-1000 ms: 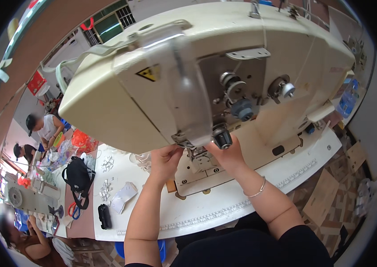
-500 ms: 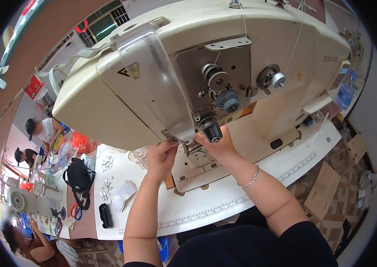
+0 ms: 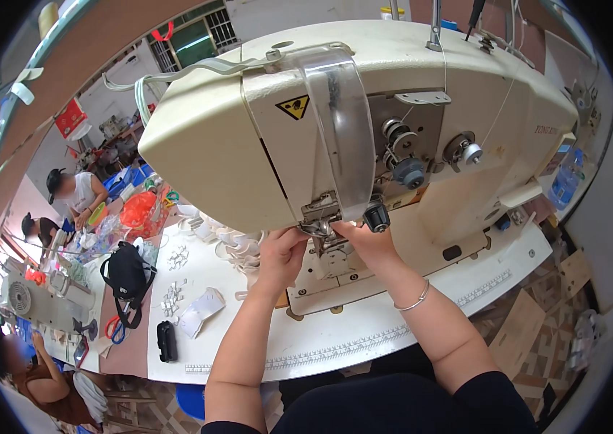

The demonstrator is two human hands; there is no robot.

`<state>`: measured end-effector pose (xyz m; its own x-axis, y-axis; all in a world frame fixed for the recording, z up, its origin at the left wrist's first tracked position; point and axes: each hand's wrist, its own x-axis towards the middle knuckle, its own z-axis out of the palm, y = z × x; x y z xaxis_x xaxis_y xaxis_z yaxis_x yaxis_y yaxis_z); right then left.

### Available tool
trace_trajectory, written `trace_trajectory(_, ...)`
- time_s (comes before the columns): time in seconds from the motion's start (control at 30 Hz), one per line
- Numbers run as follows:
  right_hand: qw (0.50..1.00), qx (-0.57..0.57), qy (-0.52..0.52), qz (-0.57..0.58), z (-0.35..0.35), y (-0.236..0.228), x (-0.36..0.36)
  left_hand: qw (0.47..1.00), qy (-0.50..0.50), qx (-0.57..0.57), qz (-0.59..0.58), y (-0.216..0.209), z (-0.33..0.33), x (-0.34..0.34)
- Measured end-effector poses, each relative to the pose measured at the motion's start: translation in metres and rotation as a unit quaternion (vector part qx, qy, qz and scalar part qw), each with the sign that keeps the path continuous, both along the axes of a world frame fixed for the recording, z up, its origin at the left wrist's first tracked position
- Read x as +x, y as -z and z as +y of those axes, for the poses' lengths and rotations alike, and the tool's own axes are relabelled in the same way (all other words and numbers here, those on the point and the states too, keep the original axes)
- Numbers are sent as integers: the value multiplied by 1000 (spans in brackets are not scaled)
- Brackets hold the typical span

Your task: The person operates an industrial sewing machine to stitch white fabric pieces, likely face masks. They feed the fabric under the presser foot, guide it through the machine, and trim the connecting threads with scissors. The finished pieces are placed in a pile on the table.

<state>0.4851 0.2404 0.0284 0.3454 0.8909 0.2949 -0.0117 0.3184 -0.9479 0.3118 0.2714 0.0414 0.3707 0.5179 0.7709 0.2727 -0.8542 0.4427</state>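
Note:
A large cream industrial sewing machine (image 3: 209,155) fills the middle, with a clear plastic guard (image 3: 346,137) down its front. Its presser foot and needle area (image 3: 321,217) sits between my two hands. My left hand (image 3: 281,254) is closed, thumb and fingers pinched together at the left of the foot. My right hand (image 3: 368,244) reaches in from the right, fingers bent toward the foot and partly hidden by a black tension knob (image 3: 377,215). Whatever the fingertips hold is too small and covered to make out. A heap of white curved fabric pieces (image 3: 230,244) lies beyond my left hand.
On the white table (image 3: 248,356) lie small white pieces (image 3: 171,299), a folded paper (image 3: 201,311) and a black case (image 3: 167,341). A black bag (image 3: 127,278) and scissors (image 3: 115,329) lie further left. Several people sit at the left. A water bottle (image 3: 565,179) stands right.
My view has shifted, so the machine head appears further right and more of the white heap shows. Both hands remain at the presser foot, with little visible change in grip.

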Motion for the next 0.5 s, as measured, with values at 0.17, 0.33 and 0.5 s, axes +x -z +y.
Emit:
trace_trajectory(0.17,999,34,-5,-7,-6,-12,-6,998,-30,-50,18,-2,-10,-4)
trace_trajectory(0.33,999,-29,22,-22,-10,2,13,980,-141,55,130,-23,-59,6)
trace_trajectory(0.5,999,18,51,0,-36,6,4,967,-196,102,128,-18,-66,12)
